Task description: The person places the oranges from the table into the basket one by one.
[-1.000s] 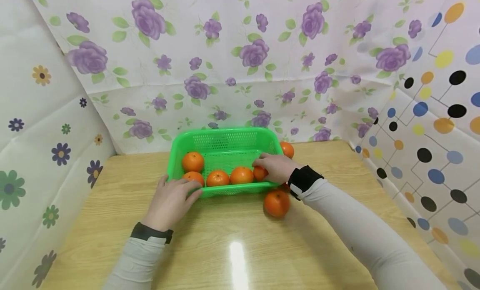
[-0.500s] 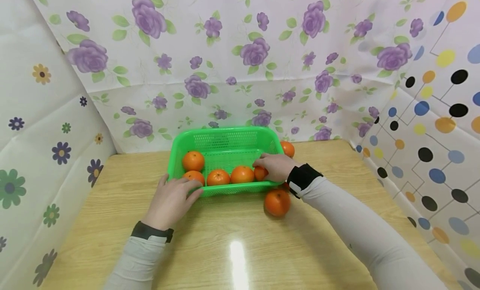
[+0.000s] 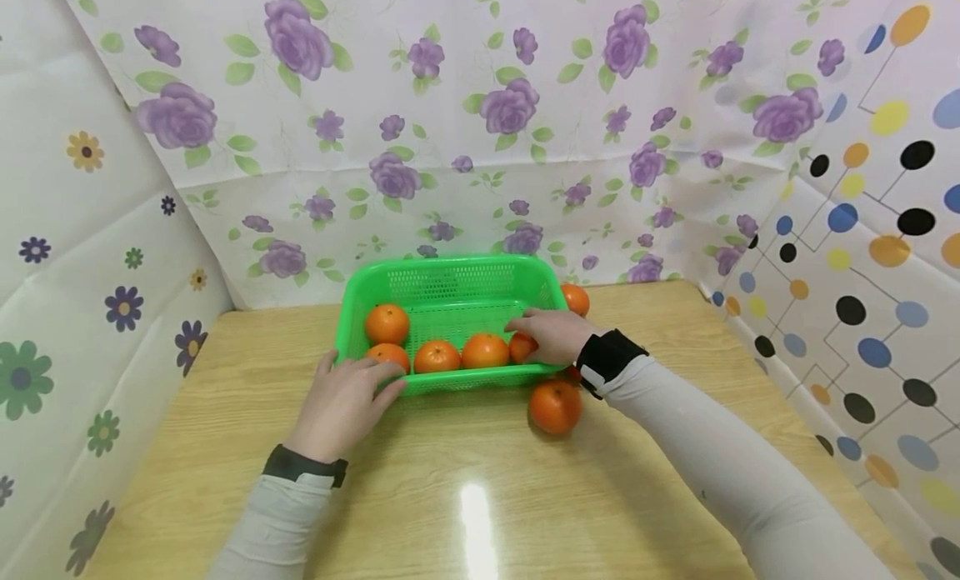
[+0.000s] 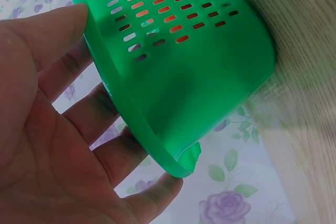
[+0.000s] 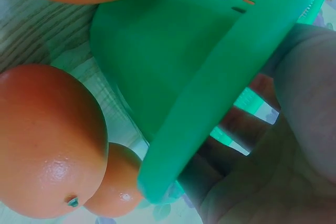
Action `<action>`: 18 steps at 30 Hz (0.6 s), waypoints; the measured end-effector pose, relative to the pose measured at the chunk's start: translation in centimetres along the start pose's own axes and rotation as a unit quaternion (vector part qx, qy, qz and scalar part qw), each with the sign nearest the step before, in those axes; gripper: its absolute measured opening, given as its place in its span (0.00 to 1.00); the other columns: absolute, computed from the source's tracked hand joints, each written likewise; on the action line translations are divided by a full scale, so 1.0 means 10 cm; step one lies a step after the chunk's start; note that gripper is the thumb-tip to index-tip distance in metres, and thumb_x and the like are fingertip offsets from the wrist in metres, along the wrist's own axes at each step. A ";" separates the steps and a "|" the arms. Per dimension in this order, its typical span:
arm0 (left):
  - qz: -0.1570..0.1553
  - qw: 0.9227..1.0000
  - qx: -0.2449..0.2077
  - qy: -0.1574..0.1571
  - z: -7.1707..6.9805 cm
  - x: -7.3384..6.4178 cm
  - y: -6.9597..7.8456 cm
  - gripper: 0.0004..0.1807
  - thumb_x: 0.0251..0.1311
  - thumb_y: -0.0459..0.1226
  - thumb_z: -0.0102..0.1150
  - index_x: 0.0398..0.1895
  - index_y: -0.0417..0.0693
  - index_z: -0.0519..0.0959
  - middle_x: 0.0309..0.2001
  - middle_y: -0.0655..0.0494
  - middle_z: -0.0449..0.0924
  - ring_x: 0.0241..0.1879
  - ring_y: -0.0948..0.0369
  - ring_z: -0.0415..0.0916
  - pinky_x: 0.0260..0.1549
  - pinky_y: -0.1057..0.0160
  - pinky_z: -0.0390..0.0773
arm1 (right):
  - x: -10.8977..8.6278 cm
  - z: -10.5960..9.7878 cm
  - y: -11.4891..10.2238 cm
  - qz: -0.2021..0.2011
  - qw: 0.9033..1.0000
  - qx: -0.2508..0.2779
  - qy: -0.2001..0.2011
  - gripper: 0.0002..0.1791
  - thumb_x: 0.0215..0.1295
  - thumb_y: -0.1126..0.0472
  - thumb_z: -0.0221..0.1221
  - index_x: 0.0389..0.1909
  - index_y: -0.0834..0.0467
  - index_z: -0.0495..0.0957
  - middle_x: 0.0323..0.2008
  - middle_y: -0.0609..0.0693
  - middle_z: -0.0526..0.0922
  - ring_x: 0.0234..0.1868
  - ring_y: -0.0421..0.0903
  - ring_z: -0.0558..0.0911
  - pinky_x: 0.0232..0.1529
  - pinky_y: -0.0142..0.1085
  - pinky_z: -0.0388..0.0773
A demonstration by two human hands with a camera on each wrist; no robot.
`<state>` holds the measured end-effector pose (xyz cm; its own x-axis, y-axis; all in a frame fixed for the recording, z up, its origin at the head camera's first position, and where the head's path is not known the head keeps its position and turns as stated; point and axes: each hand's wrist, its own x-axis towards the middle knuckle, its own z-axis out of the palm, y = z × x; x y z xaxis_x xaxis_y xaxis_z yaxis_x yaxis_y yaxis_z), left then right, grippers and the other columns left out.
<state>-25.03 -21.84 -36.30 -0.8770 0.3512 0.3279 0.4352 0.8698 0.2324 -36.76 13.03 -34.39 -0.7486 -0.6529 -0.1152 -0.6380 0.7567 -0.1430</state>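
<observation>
A green plastic basket stands on the table. My left hand lies at its front left corner, fingers spread and touching the rim. Beside those fingertips, inside, is a partly covered orange. My right hand reaches over the front right corner and holds an orange between fingers and thumb, with much of the fruit hidden. In the right wrist view the fingers pass behind the rim. Along the basket's front wall lie an orange and a larger orange; another orange sits behind on the left.
Outside the basket, an orange rests on the table below my right wrist. Another orange lies by the basket's right side. A flowered sheet hangs behind, with patterned sheets at both sides.
</observation>
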 end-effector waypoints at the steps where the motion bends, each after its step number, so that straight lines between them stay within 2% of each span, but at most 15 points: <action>1: 0.000 1.000 0.001 0.000 0.00 0.00 0.00 0.09 0.76 0.43 0.71 0.53 0.53 0.91 0.49 0.55 0.92 0.53 0.46 0.89 0.71 0.18 0.59 | 0.01 0.01 0.01 0.001 1.000 0.001 0.000 0.31 0.72 0.58 0.75 0.74 0.57 0.79 0.60 0.58 0.83 0.59 0.58 0.86 0.60 0.54 0.85; 6: 0.000 1.000 0.004 0.000 0.00 0.00 -0.01 0.09 0.76 0.44 0.71 0.52 0.54 0.91 0.48 0.55 0.92 0.52 0.47 0.89 0.71 0.18 0.59 | 0.00 0.01 0.01 0.001 1.000 0.008 -0.001 0.32 0.72 0.57 0.75 0.74 0.58 0.79 0.62 0.59 0.83 0.60 0.60 0.85 0.62 0.54 0.84; 12: 0.002 1.000 0.002 0.005 -0.01 0.01 0.02 0.08 0.75 0.43 0.72 0.51 0.53 0.91 0.47 0.56 0.92 0.52 0.48 0.89 0.71 0.18 0.60 | -0.06 -0.12 -0.10 0.009 1.000 0.015 -0.008 0.30 0.74 0.57 0.74 0.73 0.57 0.80 0.63 0.59 0.83 0.62 0.59 0.85 0.65 0.53 0.83; 18: 0.003 1.000 0.004 0.009 -0.02 0.00 0.03 0.08 0.74 0.43 0.73 0.51 0.53 0.91 0.46 0.55 0.92 0.49 0.46 0.89 0.70 0.19 0.61 | -0.15 -0.19 -0.17 0.014 1.000 0.027 0.002 0.30 0.75 0.57 0.73 0.74 0.57 0.79 0.65 0.60 0.82 0.63 0.58 0.84 0.65 0.53 0.83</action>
<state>-24.80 -21.65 -36.04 -0.8702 0.3502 0.3466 0.4393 0.8700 0.2238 -34.90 12.77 -32.11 -0.7674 -0.6307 -0.1152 -0.6056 0.7720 -0.1928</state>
